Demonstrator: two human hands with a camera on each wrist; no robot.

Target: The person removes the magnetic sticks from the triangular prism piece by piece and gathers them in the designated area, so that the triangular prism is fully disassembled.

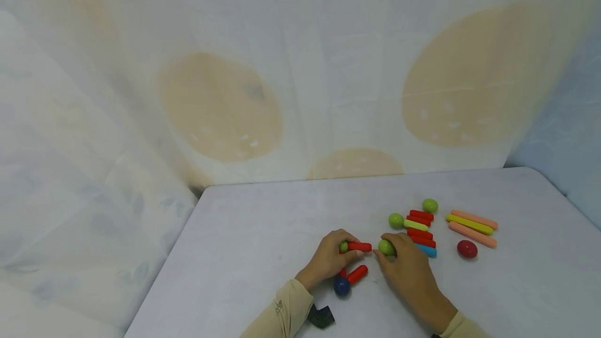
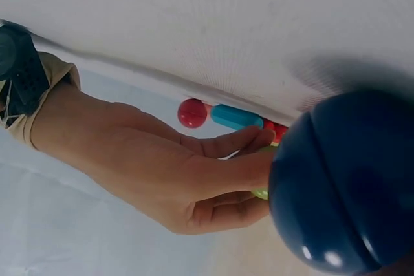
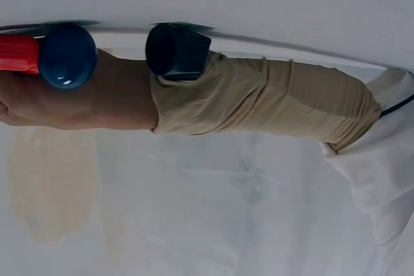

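Observation:
In the head view my left hand (image 1: 335,254) grips a short red stick (image 1: 359,246) with a small green ball (image 1: 344,246) at its left end. My right hand (image 1: 399,257) pinches a green ball (image 1: 386,247) just right of the stick's free end, a small gap away. Below my left hand, a dark blue ball (image 1: 341,286) and another red stick (image 1: 358,274) lie together on the white table (image 1: 263,233). The left wrist view shows that blue ball (image 2: 343,185) close up, with my right hand (image 2: 194,179) behind it. In the right wrist view my left hand (image 3: 77,105) is behind the blue ball (image 3: 66,56).
To the right lie several red sticks (image 1: 421,217), a lime stick (image 1: 415,225), a blue stick (image 1: 427,250), two green balls (image 1: 396,220), pink sticks (image 1: 471,234), a yellow stick (image 1: 469,224) and a red ball (image 1: 467,249). A spotted cloth (image 1: 220,108) hangs behind the table.

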